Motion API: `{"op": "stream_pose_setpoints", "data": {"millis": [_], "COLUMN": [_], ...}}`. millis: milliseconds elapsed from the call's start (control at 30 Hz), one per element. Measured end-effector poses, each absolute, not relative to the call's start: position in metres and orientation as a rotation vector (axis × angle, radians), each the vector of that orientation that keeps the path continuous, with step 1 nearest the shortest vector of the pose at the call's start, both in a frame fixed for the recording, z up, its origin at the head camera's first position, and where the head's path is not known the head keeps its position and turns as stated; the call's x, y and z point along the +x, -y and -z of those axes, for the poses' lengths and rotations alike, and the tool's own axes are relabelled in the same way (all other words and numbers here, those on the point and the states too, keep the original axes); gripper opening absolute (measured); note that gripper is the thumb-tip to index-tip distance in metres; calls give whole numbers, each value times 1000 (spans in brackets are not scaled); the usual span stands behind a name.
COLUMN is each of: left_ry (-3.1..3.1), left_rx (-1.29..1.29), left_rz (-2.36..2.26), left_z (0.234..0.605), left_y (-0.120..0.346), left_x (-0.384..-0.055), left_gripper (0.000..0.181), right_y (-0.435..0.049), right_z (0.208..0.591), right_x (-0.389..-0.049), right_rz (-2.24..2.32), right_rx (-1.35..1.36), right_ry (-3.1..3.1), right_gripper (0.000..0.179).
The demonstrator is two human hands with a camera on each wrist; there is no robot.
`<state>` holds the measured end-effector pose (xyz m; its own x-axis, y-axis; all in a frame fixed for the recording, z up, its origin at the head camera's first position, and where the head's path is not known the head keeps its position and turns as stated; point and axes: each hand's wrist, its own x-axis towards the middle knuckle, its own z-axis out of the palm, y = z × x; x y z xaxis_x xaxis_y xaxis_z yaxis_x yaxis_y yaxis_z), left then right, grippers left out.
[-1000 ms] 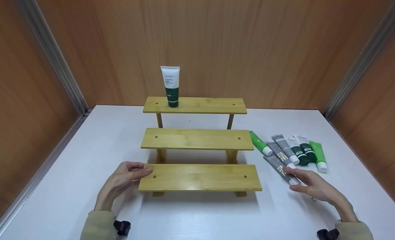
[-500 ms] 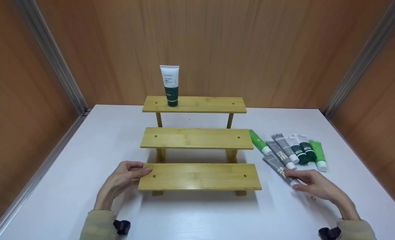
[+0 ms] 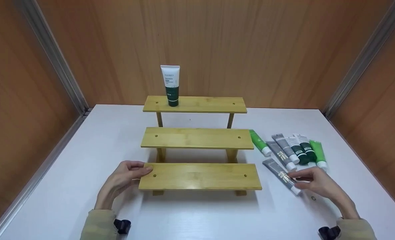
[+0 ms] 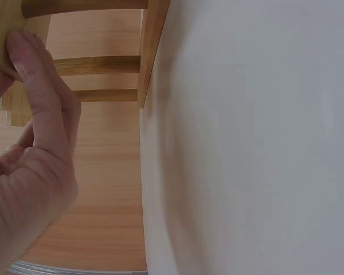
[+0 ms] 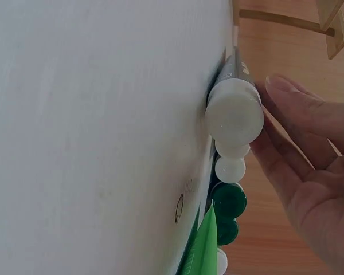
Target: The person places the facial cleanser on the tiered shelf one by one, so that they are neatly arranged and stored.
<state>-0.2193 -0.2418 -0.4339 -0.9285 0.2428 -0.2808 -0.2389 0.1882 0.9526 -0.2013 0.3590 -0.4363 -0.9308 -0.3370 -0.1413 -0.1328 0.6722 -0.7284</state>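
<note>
In the head view my left hand (image 3: 125, 178) pinches the left end of the lowest board of a three-tier wooden display stand (image 3: 200, 176), thumb on top and fingers beneath. The left wrist view shows my left hand (image 4: 43, 132) against the board's underside. My right hand (image 3: 317, 183) hovers low over a grey squeeze tube (image 3: 279, 171) lying flat, fingertips at its white-cap end. From the right wrist, the thumb stands off beside that tube's white cap (image 5: 235, 114), and the fingers lie close to it; firm contact is unclear. A white and dark-green tube (image 3: 172, 88) stands upright on the top board.
Right of the stand lie several more tubes: a green tube (image 3: 259, 141) by the middle board, grey tubes (image 3: 285, 148), dark-green and white tubes (image 3: 304, 148), and another green tube (image 3: 319, 155). Wooden walls (image 3: 197, 43) enclose the white table (image 3: 117, 130) on three sides.
The front grey tube has turned slightly, its cap end shifting toward the front, apart from its neighbours. My right fingers have lifted a little off it. My left hand stays on the board.
</note>
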Motion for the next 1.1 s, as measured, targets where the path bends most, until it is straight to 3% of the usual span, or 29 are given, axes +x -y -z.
{"op": "stream_pose_setpoints", "data": {"millis": [267, 567, 1100], "left_ry": [-2120, -2100, -2098], "left_rx": [-22, -1, 23], "left_rz": [-1774, -1792, -1799], "left_z": [434, 433, 434], "left_y": [240, 242, 241], "left_x": [-219, -219, -218], "left_gripper": [48, 45, 43], "right_y": [-353, -352, -350], "right_z": [438, 441, 443], "right_x": [-203, -207, -204], "right_rz": [1065, 989, 922], "right_rx": [-375, -459, -462], "right_ry": [-2694, -2696, -2660], "right_gripper": [31, 45, 46]}}
